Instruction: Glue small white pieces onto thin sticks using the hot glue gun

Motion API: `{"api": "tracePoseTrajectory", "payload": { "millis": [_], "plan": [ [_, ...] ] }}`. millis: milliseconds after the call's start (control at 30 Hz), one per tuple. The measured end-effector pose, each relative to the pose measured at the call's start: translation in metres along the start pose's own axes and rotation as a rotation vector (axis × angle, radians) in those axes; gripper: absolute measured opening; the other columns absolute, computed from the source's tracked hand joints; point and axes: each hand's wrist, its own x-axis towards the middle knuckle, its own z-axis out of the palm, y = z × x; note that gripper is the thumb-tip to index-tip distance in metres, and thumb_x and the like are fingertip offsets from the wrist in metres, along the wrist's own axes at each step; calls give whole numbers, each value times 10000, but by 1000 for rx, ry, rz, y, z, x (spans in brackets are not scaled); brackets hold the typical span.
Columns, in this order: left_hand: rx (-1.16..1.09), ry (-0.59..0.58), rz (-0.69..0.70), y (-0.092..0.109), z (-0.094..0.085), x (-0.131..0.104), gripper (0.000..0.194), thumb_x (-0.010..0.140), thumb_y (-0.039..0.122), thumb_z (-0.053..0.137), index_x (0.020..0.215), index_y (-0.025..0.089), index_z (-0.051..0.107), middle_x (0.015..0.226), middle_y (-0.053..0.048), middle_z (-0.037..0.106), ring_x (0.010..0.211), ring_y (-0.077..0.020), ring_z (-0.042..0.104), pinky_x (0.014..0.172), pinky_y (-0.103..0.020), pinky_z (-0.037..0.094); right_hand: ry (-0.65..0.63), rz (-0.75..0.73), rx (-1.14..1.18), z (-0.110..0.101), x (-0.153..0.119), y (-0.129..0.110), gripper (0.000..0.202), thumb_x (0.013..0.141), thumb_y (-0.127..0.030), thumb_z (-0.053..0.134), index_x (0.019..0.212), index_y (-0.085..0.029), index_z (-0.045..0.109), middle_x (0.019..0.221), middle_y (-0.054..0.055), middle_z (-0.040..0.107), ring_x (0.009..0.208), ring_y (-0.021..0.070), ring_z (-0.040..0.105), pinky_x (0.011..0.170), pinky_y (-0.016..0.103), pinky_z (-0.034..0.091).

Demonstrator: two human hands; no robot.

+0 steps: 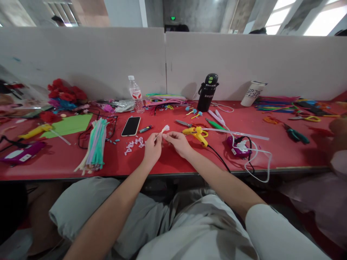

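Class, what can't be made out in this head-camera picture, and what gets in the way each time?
All in the head view:
- Small pale piece: too small to identify; fingers of the left hand cover part.
- Whether the right hand touches it: too small to tell.
- White cup: lettering too small and blurred to read.
- Person at right: cut off by the picture's edge.
- Beyond the partition: its panels hide most.

Scant room beside right fingers (yellow glue gun close).
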Motion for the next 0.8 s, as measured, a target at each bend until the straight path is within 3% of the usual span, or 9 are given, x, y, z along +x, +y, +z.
{"api": "tracePoseTrajectory", "payload": {
  "millis": [300,633,800],
  "plan": [
    [-31,-62,-6,-6,-4,2,345,964,452,457,789,176,569,624,6,555,560,-129,527,568,-259,422,-194,48,12,-2,-1,0,357,719,-511,748,764,-170,652,688,-12,616,634,103,526,654,255,417],
    [-80,-45,-24,-9,-13,9,227,919,354,524,757,199,560,651,14,569,585,-132,560,612,-260,438,84,-83,-140,-20,2,-8,327,712,-493,751,788,-181,691,677,-14,589,606,104,476,621,256,419],
    [28,-48,3,-6,-15,8,206,911,351,528,778,200,573,677,12,582,611,-139,572,619,-260,437,100,-125,-176,-26,6,-10,314,764,-497,704,811,-188,675,718,3,610,652,125,526,666,273,451]
  ]
}}
